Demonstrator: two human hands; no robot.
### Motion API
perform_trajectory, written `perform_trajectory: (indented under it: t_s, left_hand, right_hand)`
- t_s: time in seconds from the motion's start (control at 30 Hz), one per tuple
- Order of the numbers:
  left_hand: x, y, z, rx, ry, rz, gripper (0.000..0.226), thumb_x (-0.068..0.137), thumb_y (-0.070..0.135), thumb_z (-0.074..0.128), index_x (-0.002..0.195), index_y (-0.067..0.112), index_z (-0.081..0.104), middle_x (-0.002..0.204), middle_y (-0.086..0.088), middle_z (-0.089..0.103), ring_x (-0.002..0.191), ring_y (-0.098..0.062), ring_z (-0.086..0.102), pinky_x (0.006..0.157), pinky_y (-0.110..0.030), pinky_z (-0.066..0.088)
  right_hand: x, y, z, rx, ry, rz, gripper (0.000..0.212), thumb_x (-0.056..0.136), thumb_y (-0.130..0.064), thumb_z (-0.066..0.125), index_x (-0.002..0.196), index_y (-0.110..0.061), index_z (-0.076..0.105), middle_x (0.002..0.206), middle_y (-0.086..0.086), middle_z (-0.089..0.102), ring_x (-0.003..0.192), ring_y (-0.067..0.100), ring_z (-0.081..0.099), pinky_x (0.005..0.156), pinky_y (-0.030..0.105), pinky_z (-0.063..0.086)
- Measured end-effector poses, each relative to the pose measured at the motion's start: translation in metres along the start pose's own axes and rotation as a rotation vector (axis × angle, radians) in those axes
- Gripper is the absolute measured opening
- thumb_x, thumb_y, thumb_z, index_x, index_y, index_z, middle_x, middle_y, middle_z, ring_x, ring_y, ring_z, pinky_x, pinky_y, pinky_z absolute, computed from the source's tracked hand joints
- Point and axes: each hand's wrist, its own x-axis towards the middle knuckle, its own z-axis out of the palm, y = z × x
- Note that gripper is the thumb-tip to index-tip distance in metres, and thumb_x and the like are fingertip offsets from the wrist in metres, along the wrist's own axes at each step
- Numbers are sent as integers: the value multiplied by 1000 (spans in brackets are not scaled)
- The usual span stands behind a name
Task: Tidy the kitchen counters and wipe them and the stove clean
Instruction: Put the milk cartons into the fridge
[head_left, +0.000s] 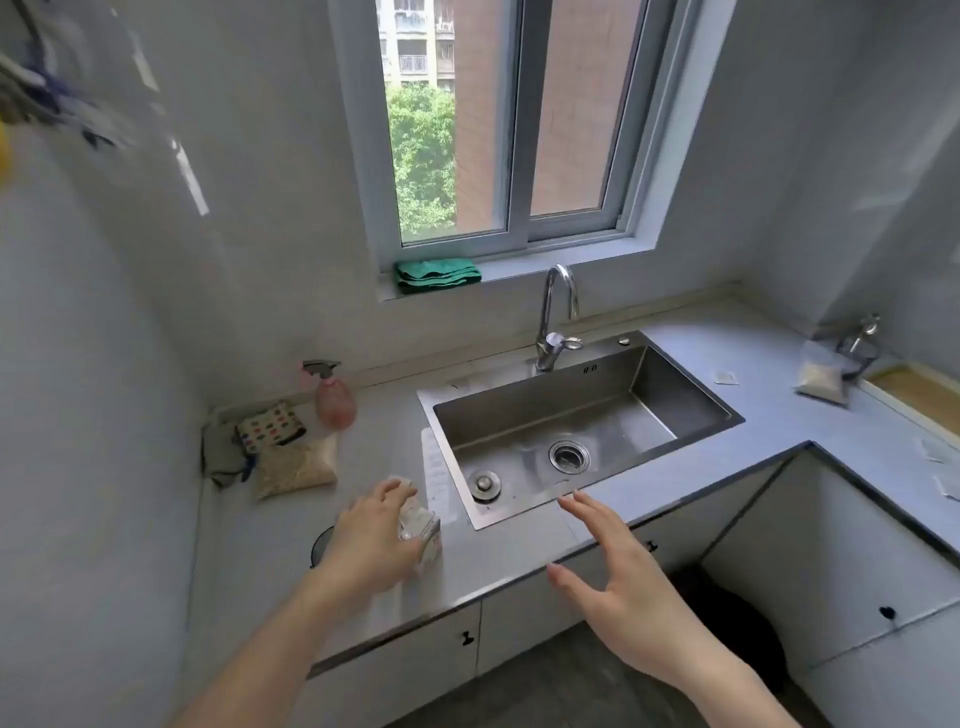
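Two hands out: left hand (371, 540) gripping small carton (422, 525), right hand (618, 577) spread flat, holding nothing, just beside sink (519, 512).

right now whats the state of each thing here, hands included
left hand: gripping the small carton
small carton: upright on the counter, held
right hand: open, holding nothing
tap: no water running
sink: no dishes, plug out beside the drain
window: looks closed
green cloth: folded on the sill
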Motion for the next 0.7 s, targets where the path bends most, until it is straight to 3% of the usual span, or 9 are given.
perform_trajectory:
  t_s: [0.17,0.23,0.37,0.47,0.57,0.63,0.7]
  left_hand:
    - [52,-17,14,172,-162,-49,72,89,45,56,155,27,34,158,2,40,139,-28,45,117,-44,27]
    - [62,-18,21,237,-221,-42,69,86,45,57,150,27,38,149,-2,51,133,-29,50,113,-43,30]
    - [79,-16,39,291,-269,-28,65,82,54,58,139,26,45,131,-3,64,126,-31,56,107,-43,32]
    - [91,-19,54,310,-277,-5,52,85,49,59,129,23,49,124,-3,66,121,-31,60,97,-39,39]
    - [96,-17,60,324,-289,36,32,86,40,55,110,21,48,114,-4,69,108,-32,66,76,-36,38]
    - [98,-6,57,320,-280,76,41,81,39,53,117,21,50,114,-4,68,109,-31,66,74,-35,38]
    - [101,14,55,295,-272,113,54,85,37,56,137,23,47,118,-6,69,112,-31,64,75,-35,43]
  right_hand:
    - [31,12,24,6,-30,140,69,94,-51,64,152,-50,27,157,-36,17,142,-16,16,118,19,23]
    - [30,19,29,-4,-18,180,69,94,-50,64,153,-49,27,157,-36,17,143,-15,15,119,19,18]
    - [26,32,30,10,18,264,68,94,-51,63,152,-50,27,158,-34,19,145,-12,17,123,27,21]
    - [22,39,29,33,68,305,68,93,-51,63,151,-51,28,157,-33,23,145,-10,22,122,30,27]
    - [13,44,23,60,118,344,67,93,-46,65,151,-49,31,154,-35,26,141,-13,25,120,30,30]
    - [5,49,16,82,160,379,66,93,-45,66,150,-49,33,151,-38,26,141,-13,26,120,30,31]
    - [-8,58,7,100,214,413,66,93,-44,67,149,-50,34,148,-42,25,140,-12,29,120,29,31]
